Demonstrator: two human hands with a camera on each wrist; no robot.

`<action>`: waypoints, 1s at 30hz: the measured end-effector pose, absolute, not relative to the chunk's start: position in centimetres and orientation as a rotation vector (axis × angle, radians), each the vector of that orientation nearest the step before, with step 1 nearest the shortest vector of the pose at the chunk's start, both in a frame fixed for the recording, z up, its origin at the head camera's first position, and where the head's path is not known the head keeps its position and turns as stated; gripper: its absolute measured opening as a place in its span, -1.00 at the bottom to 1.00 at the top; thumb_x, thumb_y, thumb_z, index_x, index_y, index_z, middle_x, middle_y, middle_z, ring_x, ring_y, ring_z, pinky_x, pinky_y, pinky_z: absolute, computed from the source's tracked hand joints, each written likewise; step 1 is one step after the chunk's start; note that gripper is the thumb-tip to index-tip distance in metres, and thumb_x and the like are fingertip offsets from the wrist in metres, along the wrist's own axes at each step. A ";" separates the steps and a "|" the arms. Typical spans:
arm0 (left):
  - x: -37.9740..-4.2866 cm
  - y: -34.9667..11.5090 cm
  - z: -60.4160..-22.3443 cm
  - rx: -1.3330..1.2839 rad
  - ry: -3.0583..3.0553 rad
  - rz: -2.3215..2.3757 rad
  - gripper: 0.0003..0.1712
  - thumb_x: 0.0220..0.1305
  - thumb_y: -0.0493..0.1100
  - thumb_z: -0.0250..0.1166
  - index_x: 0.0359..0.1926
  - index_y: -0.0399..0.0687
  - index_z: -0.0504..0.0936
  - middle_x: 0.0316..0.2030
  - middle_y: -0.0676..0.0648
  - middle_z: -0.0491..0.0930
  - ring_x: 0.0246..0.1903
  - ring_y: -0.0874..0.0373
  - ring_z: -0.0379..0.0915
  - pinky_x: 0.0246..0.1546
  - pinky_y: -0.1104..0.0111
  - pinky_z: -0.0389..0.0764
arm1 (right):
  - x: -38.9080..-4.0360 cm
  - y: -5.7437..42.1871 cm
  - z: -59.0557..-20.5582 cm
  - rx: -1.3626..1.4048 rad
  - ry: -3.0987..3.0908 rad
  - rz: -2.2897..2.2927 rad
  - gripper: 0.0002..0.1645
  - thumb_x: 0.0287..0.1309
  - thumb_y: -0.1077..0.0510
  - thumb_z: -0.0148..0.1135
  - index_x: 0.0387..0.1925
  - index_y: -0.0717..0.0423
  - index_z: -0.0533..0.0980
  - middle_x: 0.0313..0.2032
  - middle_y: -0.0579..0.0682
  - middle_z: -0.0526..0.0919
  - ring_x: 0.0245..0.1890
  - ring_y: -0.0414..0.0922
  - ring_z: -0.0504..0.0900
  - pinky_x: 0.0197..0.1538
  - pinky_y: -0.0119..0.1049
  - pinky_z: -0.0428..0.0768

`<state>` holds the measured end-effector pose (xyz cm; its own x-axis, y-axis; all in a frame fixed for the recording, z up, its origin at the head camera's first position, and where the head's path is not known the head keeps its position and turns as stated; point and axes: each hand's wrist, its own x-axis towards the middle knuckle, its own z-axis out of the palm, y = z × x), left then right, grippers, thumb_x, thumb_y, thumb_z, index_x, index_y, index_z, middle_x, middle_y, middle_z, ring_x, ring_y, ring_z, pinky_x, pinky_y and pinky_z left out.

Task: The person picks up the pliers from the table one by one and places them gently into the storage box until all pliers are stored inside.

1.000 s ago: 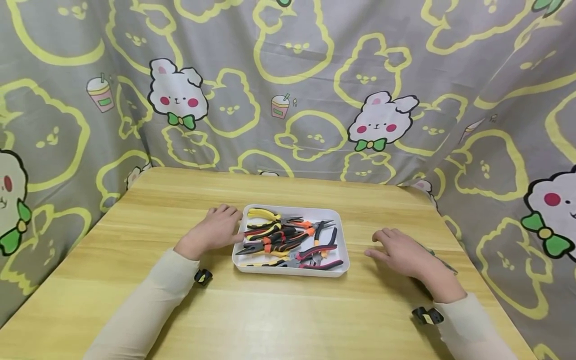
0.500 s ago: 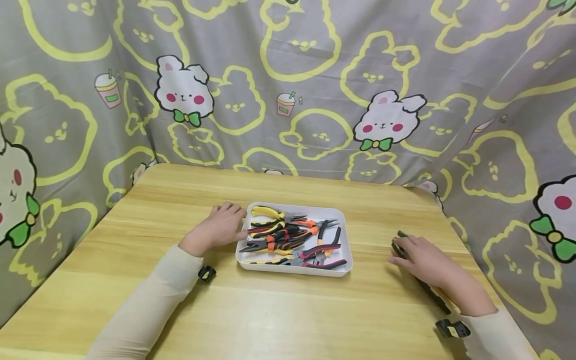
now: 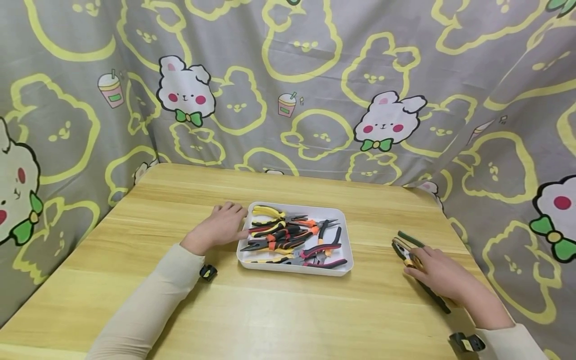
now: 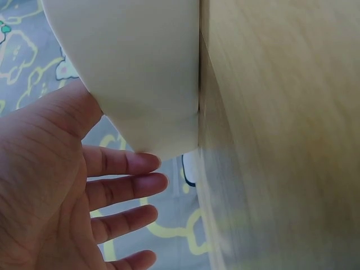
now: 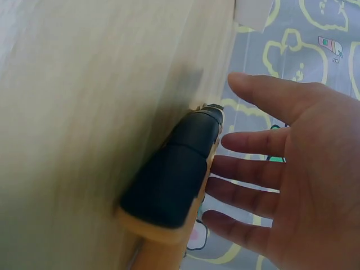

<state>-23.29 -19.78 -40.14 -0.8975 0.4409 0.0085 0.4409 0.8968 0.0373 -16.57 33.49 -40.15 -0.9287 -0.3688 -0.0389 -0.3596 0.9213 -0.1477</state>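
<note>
In the head view, a white tray (image 3: 292, 270) filled with several pliers (image 3: 310, 252) lies mid-table. My left hand (image 3: 218, 227) is at its left end. The left wrist view has the thumb over the rim of the white tray (image 4: 135, 62), while the relaxed fingers (image 4: 126, 188) sit at its corner. My right hand (image 3: 438, 272) hovers over more pliers (image 3: 404, 254) on the table's right side, partly covering them. A green handle and a dark handle (image 3: 435, 297) stick out. In the right wrist view, straight fingers are beside a black-and-orange handle (image 5: 174, 163), holding nothing.
The wooden table (image 3: 288, 315) extends around the tray. Grey curtains (image 3: 324, 60) with yellow outlines and rabbit faces hang behind it and at both sides. A small black device (image 3: 467, 342) is on each wrist.
My right hand has moved right and nearer to me, over the pliers on the right, uncovering their heads. The left hand has stayed at the tray's end. The head view shifted slightly.
</note>
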 end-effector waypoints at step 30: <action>-23.5 -19.8 -40.3 0.708 3.054 0.079 -0.26 0.25 0.21 0.22 0.25 -0.23 0.43 0.18 -0.22 0.43 0.20 -0.22 0.25 0.11 -0.19 0.26 | -17.1 32.9 -40.4 -0.445 2.958 -0.160 -0.39 0.08 0.00 0.31 0.08 0.27 0.39 -0.25 0.08 0.54 -0.34 0.03 0.54 -0.35 -0.01 0.47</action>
